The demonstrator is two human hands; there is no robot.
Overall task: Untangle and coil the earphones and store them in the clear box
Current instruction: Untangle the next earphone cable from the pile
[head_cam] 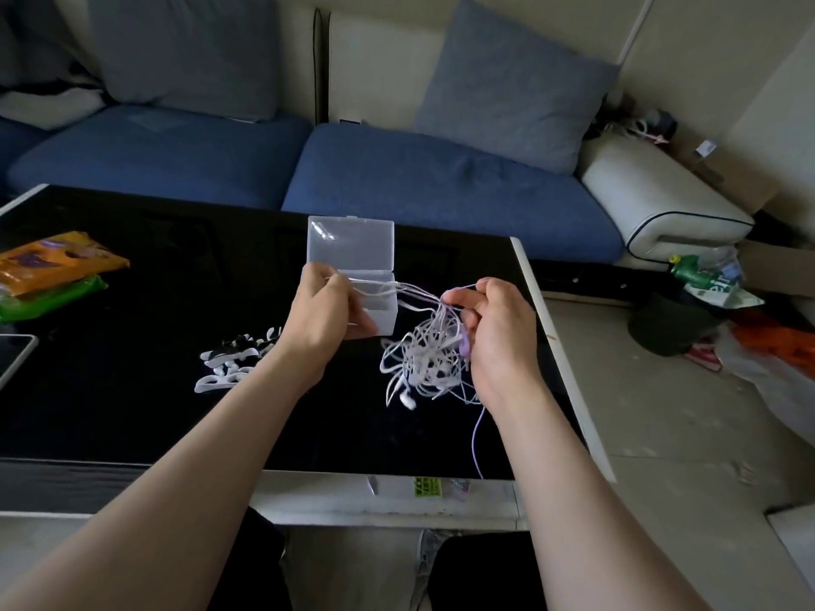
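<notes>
A tangled bunch of white and pale purple earphones (pixel 423 359) hangs above the black table (pixel 132 425), between my two hands. My left hand (pixel 328 313) pinches several taut strands pulled out to the left. The fingers of my right hand (pixel 494 328) are curled round the top of the tangle, which dangles below with an earbud at its lower end. One purple cord trails down past the table's front edge. The clear box (pixel 353 253) stands on the table just behind my left hand, its lid raised upright.
Orange and green packets (pixel 53 275) lie at the table's left, with a device corner (pixel 13 355) at the left edge. White cut-out letters (pixel 233 359) sit below my left wrist. A blue sofa (pixel 397 178) runs behind the table. Bags and a bottle clutter the floor on the right.
</notes>
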